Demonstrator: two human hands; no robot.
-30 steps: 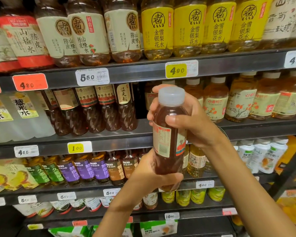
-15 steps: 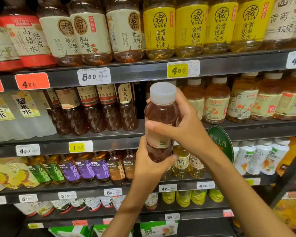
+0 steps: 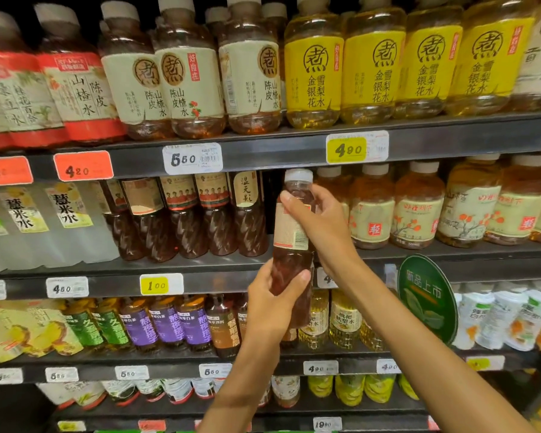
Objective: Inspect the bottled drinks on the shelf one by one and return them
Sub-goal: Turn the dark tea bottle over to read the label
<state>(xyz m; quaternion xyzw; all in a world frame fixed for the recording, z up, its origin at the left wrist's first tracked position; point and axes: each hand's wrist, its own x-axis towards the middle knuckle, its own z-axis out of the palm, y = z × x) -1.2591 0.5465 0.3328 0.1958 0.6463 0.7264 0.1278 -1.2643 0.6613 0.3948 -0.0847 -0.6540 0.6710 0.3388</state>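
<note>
Right hand: fingers and thumb curled round the upper body and shoulder of the brown bottle, just below its white cap.
Left hand: fingers wrapped round the bottle's lower body, thumb across the front.
Bottle position: upright, held in front of the second shelf, at the dark gap between the dark-drink row and the amber bottles.
Step, as judged: likely going back into the gap.
Risk, neighbours: the gap looks narrow; an off-line entry could knock the bottles on either side.
Risk, base: the left hand covers the bottom; it may catch the shelf lip.
Risk, facing: the barcode side faces out; returned so, it would not match the row.
</note>
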